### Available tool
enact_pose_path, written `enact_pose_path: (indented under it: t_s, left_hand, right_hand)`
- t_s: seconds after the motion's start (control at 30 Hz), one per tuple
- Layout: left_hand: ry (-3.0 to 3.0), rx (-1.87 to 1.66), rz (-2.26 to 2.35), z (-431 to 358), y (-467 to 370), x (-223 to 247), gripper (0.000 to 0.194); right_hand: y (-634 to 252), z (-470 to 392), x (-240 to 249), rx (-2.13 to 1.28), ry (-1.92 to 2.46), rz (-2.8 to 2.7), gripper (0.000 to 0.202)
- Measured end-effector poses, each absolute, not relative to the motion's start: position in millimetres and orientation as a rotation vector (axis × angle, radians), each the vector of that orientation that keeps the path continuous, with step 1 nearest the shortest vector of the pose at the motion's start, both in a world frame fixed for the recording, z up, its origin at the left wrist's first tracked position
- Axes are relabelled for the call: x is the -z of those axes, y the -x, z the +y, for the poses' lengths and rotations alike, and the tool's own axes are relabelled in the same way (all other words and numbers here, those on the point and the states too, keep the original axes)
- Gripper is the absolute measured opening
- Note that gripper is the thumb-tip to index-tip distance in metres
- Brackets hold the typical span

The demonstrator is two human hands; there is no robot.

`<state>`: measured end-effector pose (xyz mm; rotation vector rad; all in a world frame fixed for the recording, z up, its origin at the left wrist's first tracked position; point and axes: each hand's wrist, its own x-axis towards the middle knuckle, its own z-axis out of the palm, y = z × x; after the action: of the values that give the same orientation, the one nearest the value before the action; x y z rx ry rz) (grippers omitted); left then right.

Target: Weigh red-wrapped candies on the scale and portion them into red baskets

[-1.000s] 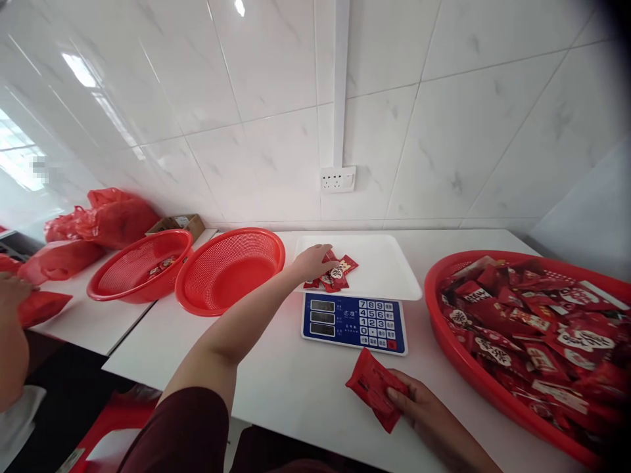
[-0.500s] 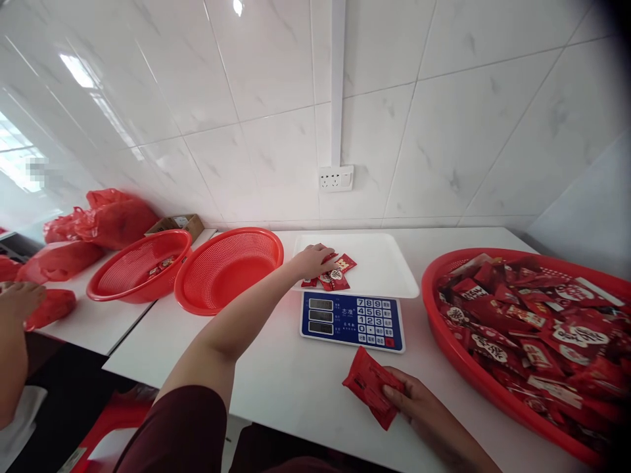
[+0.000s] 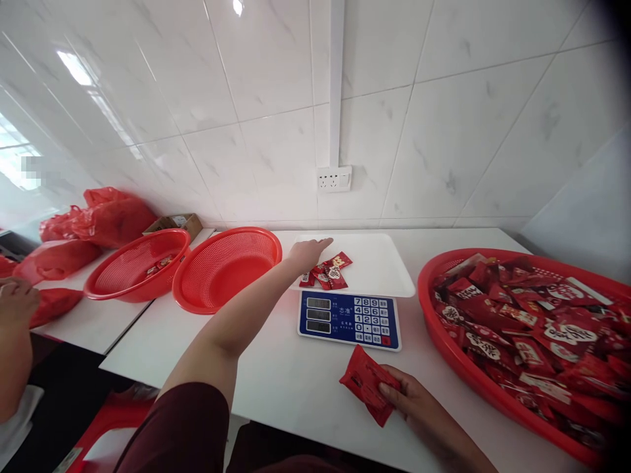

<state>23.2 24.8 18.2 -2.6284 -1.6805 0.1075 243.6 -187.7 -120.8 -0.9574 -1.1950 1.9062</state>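
My left hand hovers over the left part of the scale's white tray, open, with a finger stretched out to the right. Beneath and beside it lie several small red snack packets, spread on the tray. The blue keypad panel of the scale faces me; its display digits are too faint to read. Nearer the table's front edge, my right hand grips a red snack packet between thumb and fingers. Whether more packets sit behind it I cannot tell.
A large red basket heaped with red packets stands at the right. Two red colanders are on the left; the farther holds a few packets. Red plastic bags, a cardboard box and another person's hand are farther left.
My left hand has lifted slightly off the packets and its fingers have straightened, leaving them on the tray. The right hand still holds its packet. The other person's hand has shifted slightly.
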Motion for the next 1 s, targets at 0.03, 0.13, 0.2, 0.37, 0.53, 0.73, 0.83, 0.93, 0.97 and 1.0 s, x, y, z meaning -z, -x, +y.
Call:
enact_pose_path:
  t_s: [0.03,0.13,0.2,0.37,0.53,0.73,0.83,0.93,0.97,1.0]
  left_hand:
    - [2.638,-0.096,-1.644,20,-21,-20,0.056]
    - [2.743,-0.122,-1.479,4,-14,-24,0.045]
    - [2.859,-0.181,-1.323,-4,-11,-25,0.044]
    - [3.022,-0.372,-1.076,-8,-8,-25,0.067]
    - [2.994,-0.307,-0.978,-1,-15,-25,0.052]
    - [2.979,0.001,-0.980,6,-18,-12,0.032]
    - [2.933,0.141,-1.045,6,-15,-8,0.026]
    - [2.826,0.366,-1.184,4,-7,-15,0.024]
    - [2.771,0.449,-1.241,4,-1,-19,0.025]
    - [2.712,0.527,-1.293,3,6,-25,0.025]
  right_hand:
    - [-244,-187,121,-1.907,0.955,-1.197,0.035]
    - [-244,-187,122,-1.902,0.959,-1.209,0.035]
    - [-244,-188,122,-1.899,0.961,-1.219,0.036]
    - [-245,-189,120,-1.889,0.996,-1.216,0.037]
    - [-242,-189,115,-1.878,1.010,-1.184,0.038]
    - [-242,-189,115,-1.898,0.984,-1.160,0.034]
    - [-242,-189,115,-1.911,0.963,-1.160,0.032]
    - [-242,-189,113,-1.904,0.968,-1.165,0.032]
    - [-242,-189,113,-1.899,0.976,-1.168,0.033]
    - [-242,-189,113,-1.894,0.985,-1.170,0.034]
